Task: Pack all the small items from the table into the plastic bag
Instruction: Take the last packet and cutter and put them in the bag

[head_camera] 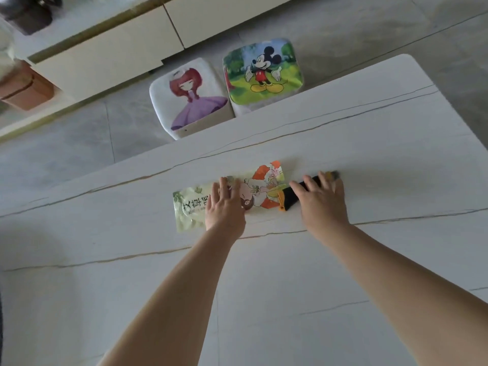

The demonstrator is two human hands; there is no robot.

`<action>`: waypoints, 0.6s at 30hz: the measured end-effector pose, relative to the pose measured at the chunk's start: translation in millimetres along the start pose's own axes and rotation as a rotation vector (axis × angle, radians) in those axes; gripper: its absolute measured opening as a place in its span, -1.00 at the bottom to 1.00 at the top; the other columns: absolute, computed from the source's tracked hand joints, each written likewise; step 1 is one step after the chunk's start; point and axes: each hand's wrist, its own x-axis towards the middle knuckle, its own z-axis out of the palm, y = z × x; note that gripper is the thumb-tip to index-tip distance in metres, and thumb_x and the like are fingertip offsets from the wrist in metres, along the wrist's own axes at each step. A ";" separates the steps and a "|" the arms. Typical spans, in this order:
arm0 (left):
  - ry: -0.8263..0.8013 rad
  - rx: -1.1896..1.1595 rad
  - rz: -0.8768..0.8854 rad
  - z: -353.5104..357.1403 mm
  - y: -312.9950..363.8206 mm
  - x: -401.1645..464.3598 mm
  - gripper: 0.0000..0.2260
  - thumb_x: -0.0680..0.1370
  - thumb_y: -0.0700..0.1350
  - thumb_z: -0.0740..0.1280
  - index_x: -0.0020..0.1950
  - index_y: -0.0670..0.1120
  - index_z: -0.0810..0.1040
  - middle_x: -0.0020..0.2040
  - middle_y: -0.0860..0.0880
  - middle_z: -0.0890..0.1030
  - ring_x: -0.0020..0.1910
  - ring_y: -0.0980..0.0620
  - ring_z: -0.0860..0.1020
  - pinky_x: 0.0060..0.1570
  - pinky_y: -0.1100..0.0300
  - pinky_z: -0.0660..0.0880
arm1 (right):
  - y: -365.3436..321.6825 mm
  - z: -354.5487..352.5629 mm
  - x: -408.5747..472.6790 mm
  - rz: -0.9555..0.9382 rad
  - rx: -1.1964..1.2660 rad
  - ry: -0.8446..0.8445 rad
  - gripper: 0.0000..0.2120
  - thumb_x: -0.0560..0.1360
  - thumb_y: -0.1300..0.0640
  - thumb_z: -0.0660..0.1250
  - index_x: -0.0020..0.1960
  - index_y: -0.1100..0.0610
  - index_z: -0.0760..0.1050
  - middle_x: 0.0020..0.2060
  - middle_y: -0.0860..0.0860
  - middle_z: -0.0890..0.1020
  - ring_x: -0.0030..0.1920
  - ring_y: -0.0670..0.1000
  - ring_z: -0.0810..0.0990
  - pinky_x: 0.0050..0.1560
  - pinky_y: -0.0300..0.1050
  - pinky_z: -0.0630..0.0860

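Note:
A pale green plastic bag [188, 210] with dark printed characters lies flat on the white table [290, 286], and a printed packet with orange and pink pictures [266, 180] sits at its right end. My left hand [225, 207] rests flat on the bag's middle, fingers spread. My right hand [322, 200] lies over a black item with an orange end [288, 198], which pokes toward the bag's mouth. A small yellow and grey piece [333, 175] shows past my right fingertips. Whether my right hand grips the black item is hidden.
Two cushioned stools stand on the floor beyond the table's far edge: one with a cartoon girl in a purple dress [188, 97], one with a cartoon mouse [263, 72]. Cream cabinet drawers [105, 48] run along the back. A brown box [25, 87] stands at far left.

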 end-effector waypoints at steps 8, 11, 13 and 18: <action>-0.072 0.072 -0.103 -13.5 3.1 -10.8 -0.22 0.33 0.23 0.45 0.38 -0.10 0.24 0.27 -0.12 0.33 0.29 -0.13 0.33 0.29 0.03 0.36 | 9.6 0.2 -35.2 0.091 0.039 0.062 -0.69 0.28 0.15 0.49 -0.08 0.17 0.44 -0.28 0.07 0.56 -0.25 0.13 0.55 -0.32 -0.11 0.33; -0.090 -0.100 -0.151 -6.0 13.6 -35.8 -0.42 0.37 0.17 0.44 0.21 -0.11 0.33 0.14 -0.09 0.40 0.09 -0.13 0.51 -0.03 0.03 0.50 | 18.2 -4.7 -57.7 0.261 0.456 -0.093 -0.75 0.48 0.03 0.27 0.05 0.16 0.36 -0.15 0.08 0.58 -0.17 0.13 0.56 -0.33 -0.13 0.33; -0.111 -0.276 -0.186 -5.3 25.2 -53.0 -0.60 0.45 0.05 0.41 0.14 -0.10 0.34 0.04 -0.06 0.51 -0.07 -0.10 0.55 -0.19 0.08 0.52 | 24.0 -13.3 -76.3 0.430 0.823 -0.173 -0.81 0.51 0.04 0.21 0.01 0.15 0.37 -0.24 0.09 0.59 -0.30 0.14 0.55 -0.36 -0.11 0.40; -0.212 -0.548 -0.170 -15.9 66.0 -95.8 -0.78 0.54 -0.16 0.29 0.15 -0.13 0.37 -0.04 -0.06 0.54 -0.19 -0.02 0.51 -0.35 0.20 0.46 | 44.9 -44.7 -128.7 0.693 1.407 -0.164 -0.82 0.57 0.19 0.04 0.02 0.18 0.40 -0.36 0.11 0.53 -0.42 0.03 0.43 -0.51 -0.19 0.35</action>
